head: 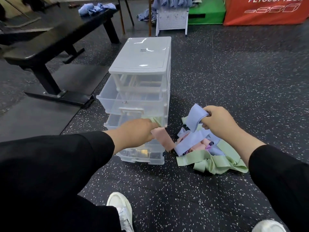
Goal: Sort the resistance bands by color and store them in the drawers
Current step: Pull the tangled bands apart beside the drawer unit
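Note:
A clear plastic drawer unit with a white top stands on the floor ahead. One upper drawer is pulled out; a lower drawer holds a green band. My left hand grips a pink band in front of the drawers. My right hand holds a blue band lifted above the pile. The pile of bands, blue, pink and green, lies on the floor right of the unit, with green bands spread at its near side.
A black weight bench stands to the left. A white pegboard stand, a green box and an orange plyo box are at the back. My white shoes are on the speckled rubber floor near me.

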Demonstrator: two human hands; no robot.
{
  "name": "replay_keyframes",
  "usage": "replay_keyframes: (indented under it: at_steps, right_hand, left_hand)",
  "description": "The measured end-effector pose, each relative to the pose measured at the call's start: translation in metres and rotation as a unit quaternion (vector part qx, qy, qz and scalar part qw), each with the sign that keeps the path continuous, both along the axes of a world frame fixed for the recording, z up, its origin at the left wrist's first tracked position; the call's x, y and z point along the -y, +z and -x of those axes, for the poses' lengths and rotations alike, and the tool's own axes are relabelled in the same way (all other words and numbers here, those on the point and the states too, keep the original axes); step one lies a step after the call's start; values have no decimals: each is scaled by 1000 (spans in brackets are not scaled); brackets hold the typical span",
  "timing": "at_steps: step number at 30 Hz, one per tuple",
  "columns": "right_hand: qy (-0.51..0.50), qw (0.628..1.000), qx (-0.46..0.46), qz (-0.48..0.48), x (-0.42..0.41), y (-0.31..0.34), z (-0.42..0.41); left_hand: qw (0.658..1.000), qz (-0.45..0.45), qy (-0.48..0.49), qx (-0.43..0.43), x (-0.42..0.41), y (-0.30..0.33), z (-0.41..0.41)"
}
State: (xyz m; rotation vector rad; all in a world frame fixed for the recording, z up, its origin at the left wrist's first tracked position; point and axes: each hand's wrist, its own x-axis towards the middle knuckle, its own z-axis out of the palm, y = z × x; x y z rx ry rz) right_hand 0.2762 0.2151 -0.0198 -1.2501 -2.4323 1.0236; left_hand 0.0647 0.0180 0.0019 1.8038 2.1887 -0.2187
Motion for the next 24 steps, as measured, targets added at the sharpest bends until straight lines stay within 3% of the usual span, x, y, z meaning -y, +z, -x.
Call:
replay_keyframes:
  at_steps: [7, 12, 17, 24]
  right_hand:
    - [-37, 994, 105, -6, -23, -13, -10]
    - [5, 976, 218, -6, -29, -25, -15]
    - [92, 978, 189, 13, 3, -17, 11]
    - [177, 974, 100, 95, 46, -16, 59]
  left_hand:
    - [996, -37, -27, -72, -13, -24, -1]
    - [993, -34, -28, -113, -29, -28, -9]
    - [987, -52, -28, -147, -32, -23, -19]
    - [991, -84, 2, -109, -24, -27, -17]
